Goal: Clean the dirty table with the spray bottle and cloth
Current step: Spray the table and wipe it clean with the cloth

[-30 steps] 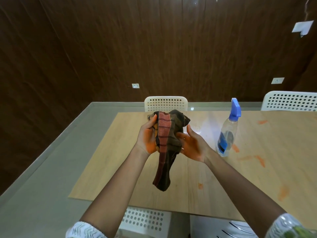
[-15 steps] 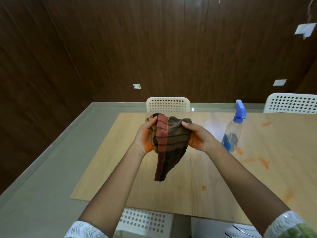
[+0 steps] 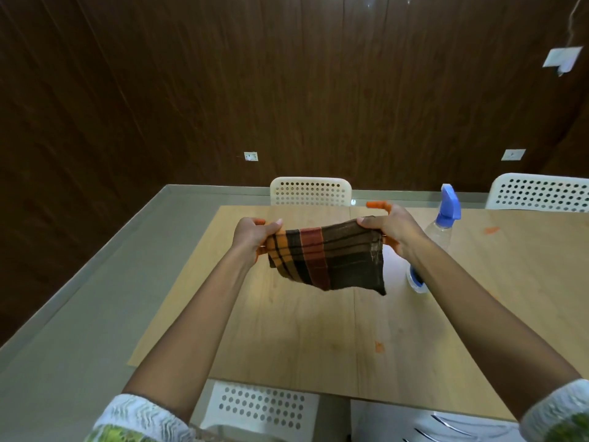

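Observation:
A brown cloth (image 3: pixel 331 260) with orange and red stripes hangs spread out in the air above the wooden table (image 3: pixel 287 330). My left hand (image 3: pixel 251 237) pinches its left top corner and my right hand (image 3: pixel 389 228) pinches its right top corner. A clear spray bottle (image 3: pixel 441 231) with a blue trigger head stands on the table just right of my right hand, partly hidden by my right forearm. Orange stains mark the table, one small spot (image 3: pixel 379 347) near the front and one (image 3: pixel 492 230) at the far right.
White perforated chairs stand at the far side (image 3: pixel 310 191), the far right (image 3: pixel 538 193) and the near edge below me (image 3: pixel 261 406). A dark wood-panelled wall rises behind the table. Grey floor lies to the left.
The cloth was bunched up between both hands; my hands have moved apart and stretched it out flat, holding it by its top corners.

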